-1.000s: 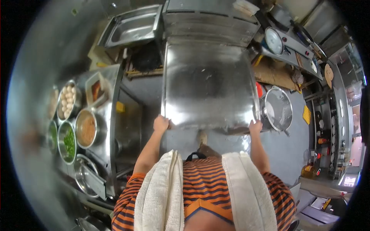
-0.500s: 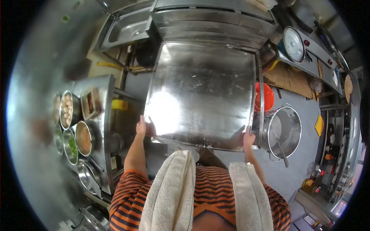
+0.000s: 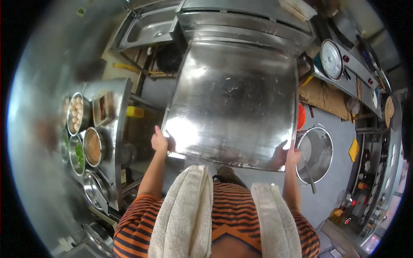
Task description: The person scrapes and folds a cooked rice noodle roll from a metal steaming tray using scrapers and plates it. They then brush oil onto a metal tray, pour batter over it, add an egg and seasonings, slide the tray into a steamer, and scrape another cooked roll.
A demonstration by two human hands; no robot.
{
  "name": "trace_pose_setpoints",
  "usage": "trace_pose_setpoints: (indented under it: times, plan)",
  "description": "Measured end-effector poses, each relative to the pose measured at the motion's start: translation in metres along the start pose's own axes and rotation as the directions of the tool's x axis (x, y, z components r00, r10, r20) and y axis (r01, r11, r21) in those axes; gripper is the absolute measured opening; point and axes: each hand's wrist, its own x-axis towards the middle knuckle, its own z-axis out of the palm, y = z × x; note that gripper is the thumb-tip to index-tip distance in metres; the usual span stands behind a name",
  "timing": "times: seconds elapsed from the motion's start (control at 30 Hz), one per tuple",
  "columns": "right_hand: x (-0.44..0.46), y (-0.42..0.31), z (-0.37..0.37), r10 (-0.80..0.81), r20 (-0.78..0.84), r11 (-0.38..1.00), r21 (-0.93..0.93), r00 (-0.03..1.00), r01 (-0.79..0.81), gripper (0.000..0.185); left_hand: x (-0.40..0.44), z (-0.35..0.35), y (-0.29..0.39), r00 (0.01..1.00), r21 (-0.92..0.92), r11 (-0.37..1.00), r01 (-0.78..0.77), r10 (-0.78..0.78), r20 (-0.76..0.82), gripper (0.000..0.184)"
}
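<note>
A large square stainless-steel tray [image 3: 232, 107] spans the middle of the view, its surface scuffed with pale marks and its near edge slightly dusted with white. My left hand [image 3: 159, 140] grips the tray's near left corner, thumb on top and fingers partly hidden below. At the near right corner my right hand [image 3: 293, 155] is closed on the rim, its fingers mostly out of sight. Just right of that hand, a tall metal pot [image 3: 329, 148] with a long-handled utensil [image 3: 310, 178] leaning in it stands on the floor.
On the left counter [image 3: 116, 129] are bowls of eggs [image 3: 75, 114], chopped greens [image 3: 79, 155] and a brown crumbly food [image 3: 92, 146]. A sink [image 3: 148, 32] is at the back left. A red bucket [image 3: 301, 116] shows behind the tray's right edge. A lidded pot [image 3: 332, 59] sits farther right.
The tray has shifted right and tilted away from the frame beneath, its right side now covering more of the red bucket. Both hands keep hold of it; my right hand has moved right.
</note>
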Motion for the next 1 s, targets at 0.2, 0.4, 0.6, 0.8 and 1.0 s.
trace_pose_setpoints:
  times: [0.2,0.4,0.6,0.8,1.0]
  plan:
    - [0.015,-0.001,0.017,0.011,-0.007,1.000,0.019,1.000,-0.010,0.070,0.004,0.006,0.008,0.995,0.002,0.998,-0.066,0.066,-0.071,0.072]
    - [0.086,-0.060,0.065,-0.046,0.054,0.991,0.129,0.997,0.039,0.069,0.067,0.036,0.082,0.992,-0.102,0.988,-0.118,0.114,-0.046,0.078]
    - [0.220,-0.174,0.139,-0.376,-0.206,0.696,0.581,0.904,0.422,0.051,0.135,0.066,0.213,0.848,-0.692,0.716,0.094,0.306,0.432,0.078]
    - [0.119,-0.220,0.074,-0.640,-0.464,0.427,0.447,0.612,0.786,0.034,0.023,0.057,0.236,0.695,-0.532,0.728,-0.432,0.645,0.318,0.067]
    - [-0.019,-0.049,0.058,-0.381,-0.065,0.806,0.465,0.922,0.366,0.026,0.002,0.093,0.092,0.612,-0.426,0.778,-0.461,0.627,0.482,0.030]
